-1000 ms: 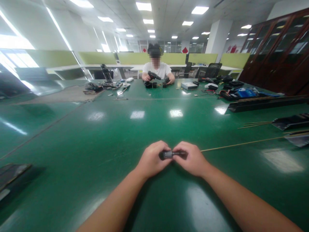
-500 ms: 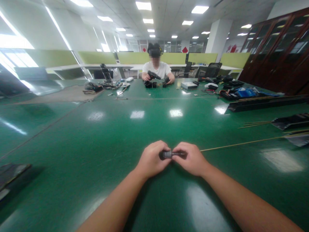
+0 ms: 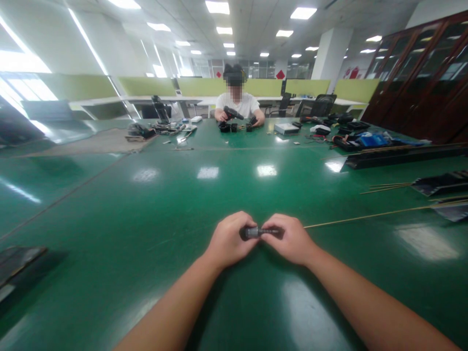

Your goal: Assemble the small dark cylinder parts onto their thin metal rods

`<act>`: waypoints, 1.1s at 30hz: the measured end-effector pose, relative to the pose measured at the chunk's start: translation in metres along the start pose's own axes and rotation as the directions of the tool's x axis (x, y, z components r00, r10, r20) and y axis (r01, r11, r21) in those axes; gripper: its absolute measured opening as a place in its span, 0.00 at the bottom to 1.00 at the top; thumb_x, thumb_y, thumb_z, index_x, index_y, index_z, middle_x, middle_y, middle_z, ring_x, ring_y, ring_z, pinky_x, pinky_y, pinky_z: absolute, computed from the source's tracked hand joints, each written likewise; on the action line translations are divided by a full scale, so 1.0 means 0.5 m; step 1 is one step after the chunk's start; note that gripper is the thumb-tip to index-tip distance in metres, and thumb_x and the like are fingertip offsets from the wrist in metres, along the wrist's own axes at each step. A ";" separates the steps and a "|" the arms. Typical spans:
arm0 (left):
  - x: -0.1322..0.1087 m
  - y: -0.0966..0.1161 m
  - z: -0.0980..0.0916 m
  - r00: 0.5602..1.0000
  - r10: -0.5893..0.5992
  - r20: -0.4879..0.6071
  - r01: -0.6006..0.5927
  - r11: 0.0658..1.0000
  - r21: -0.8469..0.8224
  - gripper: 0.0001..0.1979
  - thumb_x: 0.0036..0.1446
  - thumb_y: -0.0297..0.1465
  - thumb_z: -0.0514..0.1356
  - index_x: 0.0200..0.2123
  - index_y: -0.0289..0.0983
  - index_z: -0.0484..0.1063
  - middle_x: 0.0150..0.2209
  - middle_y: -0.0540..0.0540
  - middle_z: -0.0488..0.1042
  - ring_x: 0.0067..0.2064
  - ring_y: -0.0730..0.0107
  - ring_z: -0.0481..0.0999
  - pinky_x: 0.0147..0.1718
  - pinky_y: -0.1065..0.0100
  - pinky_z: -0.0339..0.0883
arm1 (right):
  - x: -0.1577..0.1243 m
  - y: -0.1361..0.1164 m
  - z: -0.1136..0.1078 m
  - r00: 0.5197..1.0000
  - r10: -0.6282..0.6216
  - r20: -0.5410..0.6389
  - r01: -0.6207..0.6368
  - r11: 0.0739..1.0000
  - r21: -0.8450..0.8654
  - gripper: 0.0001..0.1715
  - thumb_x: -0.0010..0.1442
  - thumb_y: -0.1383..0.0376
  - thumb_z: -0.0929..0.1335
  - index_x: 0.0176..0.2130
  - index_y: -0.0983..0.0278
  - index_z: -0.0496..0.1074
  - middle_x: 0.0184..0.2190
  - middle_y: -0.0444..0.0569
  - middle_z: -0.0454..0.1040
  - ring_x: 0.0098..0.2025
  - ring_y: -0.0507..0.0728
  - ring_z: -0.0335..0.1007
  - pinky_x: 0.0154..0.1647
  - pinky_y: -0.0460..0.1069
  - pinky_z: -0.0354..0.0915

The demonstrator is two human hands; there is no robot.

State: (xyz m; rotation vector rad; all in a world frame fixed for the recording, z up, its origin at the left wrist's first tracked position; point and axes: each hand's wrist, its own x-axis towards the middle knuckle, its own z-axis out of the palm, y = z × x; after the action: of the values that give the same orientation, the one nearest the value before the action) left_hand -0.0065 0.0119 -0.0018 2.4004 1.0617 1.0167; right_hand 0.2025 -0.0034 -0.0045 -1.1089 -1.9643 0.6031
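Above the green table, my left hand point(image 3: 231, 240) is closed around a small grey metallic cylinder point(image 3: 251, 232), its rear end hidden in the palm. A thin dark rod point(image 3: 269, 231) runs from the cylinder's right end, in line with it. The pinched fingers of my right hand point(image 3: 290, 240) grip this rod close to the cylinder. It looks like a drill chuck with a bit, but the exact kind is too small to tell. My fingertips nearly meet. Just beyond my right hand, a thin yellowish rod point(image 3: 365, 216) stretches to the right.
Across the green table point(image 3: 164, 195) a person point(image 3: 237, 105) in a white shirt holds a power drill point(image 3: 233, 113). Dark channel pieces point(image 3: 438, 183) with thin rods lie at right. Tools and blue items point(image 3: 375, 140) are heaped farther back. A dark flat object point(image 3: 20, 263) rests at left.
Both hands stay in nearly the same place. The fingers of my right hand shift slightly on the rod, and a bit more of it shows beside the cylinder.
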 end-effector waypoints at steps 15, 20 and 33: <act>0.002 0.000 0.000 0.999 0.004 -0.032 -0.004 1.000 -0.011 0.07 0.53 0.28 0.65 0.36 0.39 0.71 0.37 0.48 0.74 0.39 0.67 0.73 0.40 0.65 0.66 | 0.002 -0.002 -0.003 0.999 0.012 -0.029 -0.013 1.000 -0.018 0.02 0.54 0.68 0.73 0.33 0.62 0.78 0.30 0.46 0.77 0.33 0.54 0.72 0.34 0.48 0.64; 0.002 0.001 -0.001 0.999 0.006 -0.045 -0.007 1.000 -0.018 0.07 0.53 0.28 0.65 0.37 0.39 0.71 0.38 0.47 0.74 0.40 0.66 0.73 0.41 0.65 0.67 | 0.003 -0.003 -0.004 0.999 0.018 -0.036 -0.019 1.000 -0.016 0.02 0.54 0.68 0.74 0.33 0.62 0.78 0.31 0.45 0.77 0.33 0.54 0.73 0.34 0.48 0.64; 0.004 0.002 -0.006 0.997 -0.011 -0.075 0.010 1.000 -0.013 0.08 0.53 0.29 0.65 0.37 0.38 0.71 0.38 0.45 0.74 0.40 0.65 0.74 0.39 0.64 0.67 | 0.005 -0.001 -0.007 0.997 0.040 -0.060 -0.041 0.999 -0.012 0.03 0.54 0.69 0.73 0.33 0.62 0.78 0.31 0.46 0.77 0.34 0.54 0.73 0.35 0.48 0.65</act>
State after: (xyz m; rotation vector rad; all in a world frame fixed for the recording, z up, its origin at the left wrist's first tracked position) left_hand -0.0071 0.0124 0.0016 2.3610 1.0893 1.1144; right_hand 0.2044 -0.0016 -0.0011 -1.1644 -1.9014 0.5723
